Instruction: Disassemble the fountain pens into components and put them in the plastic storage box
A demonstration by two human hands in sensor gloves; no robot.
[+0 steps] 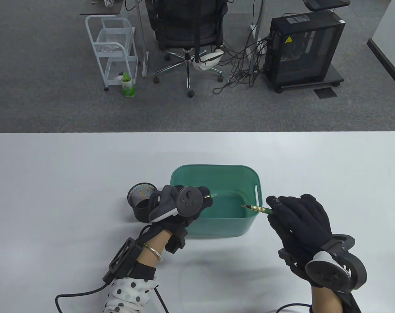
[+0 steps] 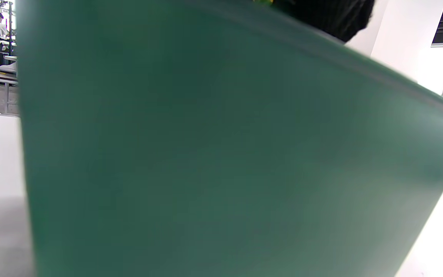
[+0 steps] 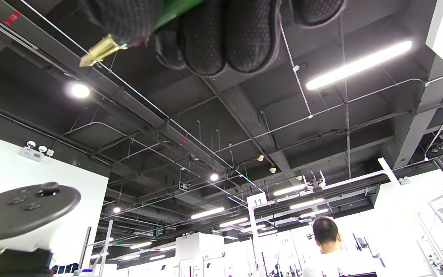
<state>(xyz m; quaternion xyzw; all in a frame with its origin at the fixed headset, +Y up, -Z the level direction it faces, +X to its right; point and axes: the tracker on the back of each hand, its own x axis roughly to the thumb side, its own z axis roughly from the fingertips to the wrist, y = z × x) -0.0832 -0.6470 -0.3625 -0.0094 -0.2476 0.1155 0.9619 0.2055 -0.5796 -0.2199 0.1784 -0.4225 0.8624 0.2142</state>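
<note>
The green plastic storage box (image 1: 213, 167) stands mid-table. My left hand (image 1: 204, 199) hovers over the box's left rim and grips a pen part (image 1: 212, 196); only its thin tip pokes out toward the right. My right hand (image 1: 273, 208) sits at the box's right rim and pinches a green pen section with a gold nib (image 1: 257, 209) that points left over the box. In the right wrist view the gold end (image 3: 100, 50) juts from under the curled gloved fingers (image 3: 225, 34). The box wall (image 2: 221, 154) fills the left wrist view.
A black mesh pen cup (image 1: 141, 202) stands just left of the box, touching my left hand's tracker side. The white table (image 1: 54, 182) spreads to both sides. Beyond the far edge are an office chair (image 1: 187, 32), a white cart (image 1: 114, 49) and a computer tower (image 1: 302, 45).
</note>
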